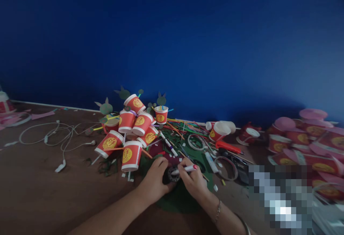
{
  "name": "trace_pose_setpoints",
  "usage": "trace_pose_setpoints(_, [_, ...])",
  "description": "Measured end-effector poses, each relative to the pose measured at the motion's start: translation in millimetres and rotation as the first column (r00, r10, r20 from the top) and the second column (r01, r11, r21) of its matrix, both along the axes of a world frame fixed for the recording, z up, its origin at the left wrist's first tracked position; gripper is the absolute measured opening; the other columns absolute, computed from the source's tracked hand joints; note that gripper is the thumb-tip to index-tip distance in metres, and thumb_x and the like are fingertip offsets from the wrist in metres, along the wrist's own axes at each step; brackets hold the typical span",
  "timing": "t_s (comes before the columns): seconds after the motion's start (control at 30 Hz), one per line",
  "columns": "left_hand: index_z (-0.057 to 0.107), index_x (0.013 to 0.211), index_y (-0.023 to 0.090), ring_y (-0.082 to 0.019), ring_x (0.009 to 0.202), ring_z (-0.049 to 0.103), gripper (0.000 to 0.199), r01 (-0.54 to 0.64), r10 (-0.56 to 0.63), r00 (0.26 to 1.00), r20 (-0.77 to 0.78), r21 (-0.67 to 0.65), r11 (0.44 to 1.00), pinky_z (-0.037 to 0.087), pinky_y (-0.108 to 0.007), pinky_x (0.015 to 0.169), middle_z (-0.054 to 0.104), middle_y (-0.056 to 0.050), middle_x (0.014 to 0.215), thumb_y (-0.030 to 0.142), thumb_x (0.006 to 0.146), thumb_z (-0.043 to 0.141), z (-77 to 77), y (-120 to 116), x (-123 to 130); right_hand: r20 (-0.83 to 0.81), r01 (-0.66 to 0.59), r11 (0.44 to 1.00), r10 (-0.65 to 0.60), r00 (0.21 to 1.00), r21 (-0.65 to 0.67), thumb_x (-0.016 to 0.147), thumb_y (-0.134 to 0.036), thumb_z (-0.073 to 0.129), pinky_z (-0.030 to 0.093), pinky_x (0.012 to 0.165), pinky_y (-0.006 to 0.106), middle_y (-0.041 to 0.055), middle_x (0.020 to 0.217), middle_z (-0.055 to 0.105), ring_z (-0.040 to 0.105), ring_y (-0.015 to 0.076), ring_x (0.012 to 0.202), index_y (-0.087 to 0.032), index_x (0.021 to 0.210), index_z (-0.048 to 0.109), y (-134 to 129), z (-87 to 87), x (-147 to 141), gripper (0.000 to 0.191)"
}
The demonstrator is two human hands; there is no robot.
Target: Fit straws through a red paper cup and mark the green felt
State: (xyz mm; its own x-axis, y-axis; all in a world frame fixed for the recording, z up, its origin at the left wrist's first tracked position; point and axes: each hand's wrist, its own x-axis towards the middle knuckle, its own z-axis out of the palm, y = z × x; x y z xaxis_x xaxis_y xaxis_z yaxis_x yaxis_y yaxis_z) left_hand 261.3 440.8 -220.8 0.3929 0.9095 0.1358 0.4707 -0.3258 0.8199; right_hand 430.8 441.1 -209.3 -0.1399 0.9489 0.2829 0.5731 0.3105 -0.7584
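My left hand (154,179) is closed around the edge of a small dark disc (169,180) with a ring of pale marks, held over dark green paper (182,204). In my right hand (195,181) is a white marker (190,168) with a pinkish-red end. The marker's tip meets the disc, or hovers just over it; I cannot tell which. Another marker (170,145), white and dark, lies just beyond my hands. To the left, red paper cups (131,156) with yellow emblems are piled, some with straws and grey-green animal heads (106,108) attached.
White earphones (63,165) lie tangled at the left. Beyond my right hand are tape rolls (228,168), a red-handled cutter (228,146), a glue tube (211,162) and straws. Red cups with pink paper (319,149) crowd the right. A blue wall (172,41) stands behind the table.
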Motion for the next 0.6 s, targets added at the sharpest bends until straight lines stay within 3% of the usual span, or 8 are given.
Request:
trace_pose_setpoints(0.33, [0.058, 0.095, 0.012, -0.024, 0.106, 0.048, 0.038, 0.029, -0.029, 1.0, -0.008, 0.02, 0.999, 0.041, -0.037, 0.095, 0.051, -0.01, 0.11, 0.016, 0.062, 0.076, 0.1, 6, 0, -0.043, -0.047, 0.979, 0.039, 0.998, -0.201, 0.085, -0.034, 0.041, 0.034, 0.055, 0.022, -0.0033, 0.056, 0.041, 0.041, 0.0102, 0.056, -0.019, 0.062, 0.039, 8, 10.1, -1, 0.027])
trace_pose_setpoints(0.47, [0.061, 0.103, 0.014, -0.028, 0.111, 0.044, 0.048, 0.033, -0.033, 0.993, -0.11, 0.001, 0.999, 0.038, -0.041, 0.099, 0.05, -0.011, 0.116, 0.023, 0.06, 0.079, 2.3, 8, -4, 0.097, -0.067, 0.962, 0.095, 0.991, -0.264, 0.081, -0.029, 0.041, 0.029, 0.051, 0.021, -0.0045, 0.055, 0.038, 0.035, 0.009, 0.053, -0.019, 0.063, 0.038, 20, 21.5, -5, 0.021])
trace_pose_setpoints(0.6, [0.062, 0.107, 0.018, -0.028, 0.107, 0.047, 0.05, 0.05, -0.033, 0.979, -0.203, 0.081, 0.995, 0.035, -0.045, 0.099, 0.053, -0.008, 0.111, 0.029, 0.062, 0.079, 5.1, 7, -6, 0.352, -0.075, 0.955, 0.178, 0.919, -0.287, 0.078, -0.023, 0.043, 0.022, 0.049, 0.023, -0.0037, 0.052, 0.039, 0.031, 0.0082, 0.049, -0.019, 0.057, 0.039, 29, 37.3, -12, 0.022])
